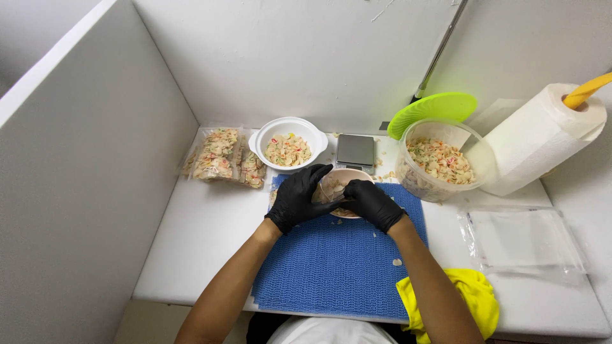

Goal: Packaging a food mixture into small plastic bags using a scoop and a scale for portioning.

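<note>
Small beige round bowl (pixel 345 185): resting at the far edge of the blue woven mat (pixel 338 261), just in front of the scale; sitting between the two gloved hands; carrying a shallow layer of pale shell-shaped pieces.
Left hand in black glove (pixel 298 196): cupping the bowl's left side, fingers spread and curling over the rim, thumb reaching under toward the near edge.
Right hand in black glove (pixel 375 204): pressing against the bowl's right and near side, fingers folded round it, touching the left thumb below the bowl.
White plastic tub with side handles (pixel 288 143): standing just beyond the left hand; holding a low heap of pale, red- and green-flecked shell pieces.
Clear round plastic container (pixel 443 167): standing right of the bowl, near the right hand; roughly half full of the same shell pieces.
Lime green round lid (pixel 433 109): leaning behind the clear container, against the wall.
Small silver digital scale (pixel 355 151): lying between tub and container, pan bare.
Sealed clear bags of shell pieces (pixel 220 159): lying side by side left of the tub.
Flat clear plastic bags (pixel 519 241): stacking on the white table (pixel 191 242) right of the mat, contents not showing.
White paper towel roll (pixel 542 137): tilting on a yellow holder at far right.
Yellow cloth (pixel 472 296): bunching at the near right edge.
Loose pieces: scattering across the mat.
</note>
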